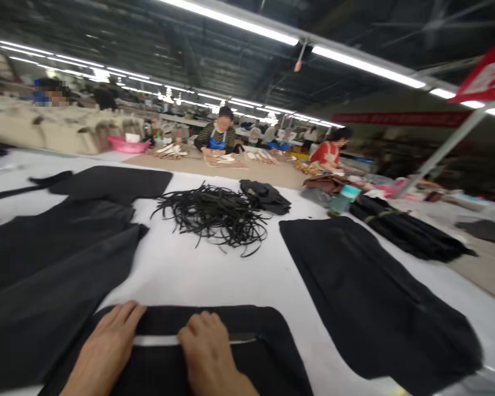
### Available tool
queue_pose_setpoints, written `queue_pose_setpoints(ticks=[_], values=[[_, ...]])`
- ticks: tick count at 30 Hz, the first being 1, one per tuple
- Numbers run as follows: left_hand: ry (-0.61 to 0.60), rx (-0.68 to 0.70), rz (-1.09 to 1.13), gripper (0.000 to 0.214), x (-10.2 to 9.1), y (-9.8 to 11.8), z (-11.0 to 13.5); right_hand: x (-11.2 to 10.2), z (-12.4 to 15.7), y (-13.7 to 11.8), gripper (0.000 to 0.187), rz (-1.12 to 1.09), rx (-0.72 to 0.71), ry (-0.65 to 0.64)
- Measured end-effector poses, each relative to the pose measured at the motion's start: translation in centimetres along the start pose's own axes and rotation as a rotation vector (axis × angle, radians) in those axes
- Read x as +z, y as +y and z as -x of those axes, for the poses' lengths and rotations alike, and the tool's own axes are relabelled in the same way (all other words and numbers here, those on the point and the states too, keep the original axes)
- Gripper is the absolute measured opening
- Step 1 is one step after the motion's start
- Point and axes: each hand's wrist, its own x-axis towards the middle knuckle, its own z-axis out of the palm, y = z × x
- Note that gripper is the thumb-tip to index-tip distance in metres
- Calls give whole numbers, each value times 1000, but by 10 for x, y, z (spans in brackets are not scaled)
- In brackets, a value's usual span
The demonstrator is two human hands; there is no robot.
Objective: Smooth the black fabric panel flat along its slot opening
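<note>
Directly before me lies a black fabric panel (256,319) with rounded corners and a long slot, through which a pale strip shows. My left hand (111,344) is closed on the band above the slot, towards its left end, fingers bent over the fabric. A short way to the right, my right hand (208,349) grips the same band with curled fingers. The undersides of both hands are hidden. Left of the panel are large black fabric pieces (66,264), partly overlapping. Another long black panel (375,297) lies flat to the right.
A tangled heap of thin black strips (214,214) sits mid-table beside folded black pieces (266,195). A black bundle (408,228) and a teal-topped container (344,199) are at right. Co-workers sit beyond, near a pink basin (128,144). A slanted metal post (441,154) rises at right.
</note>
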Motion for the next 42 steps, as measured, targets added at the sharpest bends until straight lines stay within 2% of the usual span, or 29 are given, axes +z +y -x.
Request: queue_pose_setpoints(ticks=[2,4,8,14,18,21,23,25,26,30,32,35,37,40,42], values=[[-78,-20,-58,37,-15,5,7,-22,0,19,18,-144,11,-10],[-154,-60,-64,37,-23,13,-1,-42,-2,42,19,-259,47,-10],[-193,-107,-31,39,-29,23,-14,-64,7,69,17,-256,93,-5],[-260,-174,29,41,-35,26,-11,-52,39,61,25,13,-66,-59],[-290,-279,250,33,-47,19,-15,-46,46,55,29,147,-124,-63],[-242,-330,412,25,-63,11,-17,-49,46,54,28,152,-110,-52],[-153,-352,400,23,-74,9,-17,-53,45,53,26,150,-103,-47],[-79,-311,338,25,-82,14,-13,-56,43,49,24,136,-88,-46],[-75,-247,314,28,-84,18,-11,-57,41,45,24,119,-79,-45],[-251,97,240,41,-72,44,0,-57,23,27,19,43,-40,-53],[-297,176,146,44,-57,51,7,-54,11,19,17,42,-31,-91],[-284,235,0,48,-38,51,18,-42,-5,13,16,73,-25,-164],[-268,247,-67,51,-33,49,21,-33,-11,13,13,111,-35,-191],[-263,216,-127,47,-35,50,21,-23,-13,17,12,174,-68,-197],[-299,203,-138,43,-40,53,18,-21,-12,19,14,177,-78,-197]])
